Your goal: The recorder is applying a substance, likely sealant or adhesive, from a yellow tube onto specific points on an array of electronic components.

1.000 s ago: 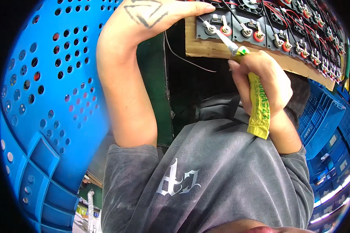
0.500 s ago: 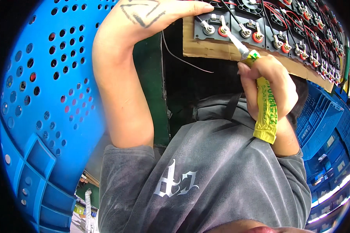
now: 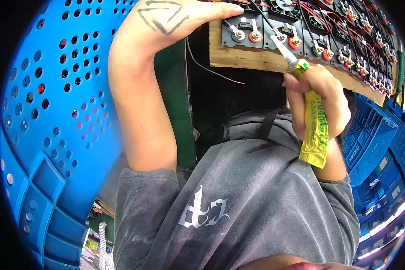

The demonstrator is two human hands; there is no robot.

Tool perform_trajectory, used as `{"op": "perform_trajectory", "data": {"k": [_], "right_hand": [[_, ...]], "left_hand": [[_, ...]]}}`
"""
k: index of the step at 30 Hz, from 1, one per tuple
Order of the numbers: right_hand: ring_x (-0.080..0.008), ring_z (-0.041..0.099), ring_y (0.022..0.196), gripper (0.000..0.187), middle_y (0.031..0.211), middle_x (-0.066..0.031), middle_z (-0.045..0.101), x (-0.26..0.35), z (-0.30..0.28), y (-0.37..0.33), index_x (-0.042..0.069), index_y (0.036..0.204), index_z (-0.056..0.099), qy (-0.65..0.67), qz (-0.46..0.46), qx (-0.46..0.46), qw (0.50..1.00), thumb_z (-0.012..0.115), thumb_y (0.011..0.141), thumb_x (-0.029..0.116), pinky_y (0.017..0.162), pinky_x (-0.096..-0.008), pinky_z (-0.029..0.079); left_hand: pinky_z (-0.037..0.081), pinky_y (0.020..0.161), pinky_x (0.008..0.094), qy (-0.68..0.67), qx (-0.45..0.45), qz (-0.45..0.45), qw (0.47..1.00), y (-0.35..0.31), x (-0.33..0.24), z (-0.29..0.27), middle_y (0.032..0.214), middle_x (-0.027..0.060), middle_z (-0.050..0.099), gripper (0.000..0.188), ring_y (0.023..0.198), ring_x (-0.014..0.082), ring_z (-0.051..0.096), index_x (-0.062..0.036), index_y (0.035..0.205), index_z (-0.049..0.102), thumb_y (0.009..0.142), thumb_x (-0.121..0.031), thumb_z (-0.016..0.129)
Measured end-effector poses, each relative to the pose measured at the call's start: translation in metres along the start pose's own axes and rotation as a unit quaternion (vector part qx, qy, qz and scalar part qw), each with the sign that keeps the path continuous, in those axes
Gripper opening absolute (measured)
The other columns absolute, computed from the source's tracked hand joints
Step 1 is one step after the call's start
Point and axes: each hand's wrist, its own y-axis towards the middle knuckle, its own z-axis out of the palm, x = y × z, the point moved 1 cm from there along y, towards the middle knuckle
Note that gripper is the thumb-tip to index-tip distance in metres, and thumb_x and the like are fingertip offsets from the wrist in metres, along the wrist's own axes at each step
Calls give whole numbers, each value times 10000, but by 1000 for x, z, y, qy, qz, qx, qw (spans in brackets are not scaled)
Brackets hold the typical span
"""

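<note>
My right hand [image 3: 326, 92] is closed round a squeezed yellow glue tube [image 3: 315, 139] with green print. Its pale tapered nozzle [image 3: 282, 47] points up and left, with the tip by a ring-lug screw terminal [image 3: 280, 36] on a black fan module [image 3: 252, 37]. Two terminals to the left, one with a red washer [image 3: 255, 37], sit on the same row. My left hand [image 3: 175, 15] reaches over the far left corner of the modules, thumb stretched out along their edge. Its other fingers are beyond the top of the picture.
Cardboard [image 3: 238, 58] lies under the rows of fan modules, with red and black wires across them. A large blue perforated crate [image 3: 90, 130] stands at my left. More blue crates [image 3: 369, 135] are at the right. A thin loose wire [image 3: 211, 70] hangs below the cardboard.
My right hand has moved a little to the right with the glue tube. The nozzle tip has gone from the red-washer terminal to the terminal beside it. My left hand is almost still.
</note>
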Motion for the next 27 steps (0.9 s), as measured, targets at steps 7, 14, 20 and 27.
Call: {"op": "perform_trajectory", "data": {"k": [7, 14, 20, 27], "right_hand": [[-224, 640, 631, 277, 758, -90, 650, 0, -4, -7, 4, 961, 669, 16, 26, -15, 999, 826, 751, -86, 606, -308, 527], [-243, 647, 640, 234, 757, -102, 643, -2, 5, -6, 3, 918, 670, -2, 33, -17, 999, 810, 756, -88, 622, -315, 532], [-234, 653, 687, 241, 786, -101, 652, -5, 7, -9, 1, 947, 658, -20, 28, -24, 999, 816, 780, -72, 679, -307, 540], [-261, 660, 657, 230, 772, -115, 651, -6, 15, -7, -3, 935, 674, 8, 47, -11, 999, 805, 761, -78, 635, -323, 543]], "left_hand": [[428, 875, 304, -16, -67, 186, 980, -5, 0, 10, 1020, 68, 403, 463, 957, 211, 447, -103, 1084, 770, 770, 151, 543], [421, 960, 341, 64, -43, 130, 989, -8, -8, 21, 995, 88, 449, 434, 1002, 259, 477, -111, 1051, 809, 760, 77, 547], [410, 986, 336, 62, -31, 103, 992, -8, -8, 19, 996, 90, 449, 402, 1015, 263, 473, -78, 1051, 803, 771, 57, 549], [409, 986, 332, 43, -23, 73, 996, -8, -7, 20, 987, 87, 444, 403, 1010, 262, 465, -79, 1052, 805, 777, 57, 543]]}}
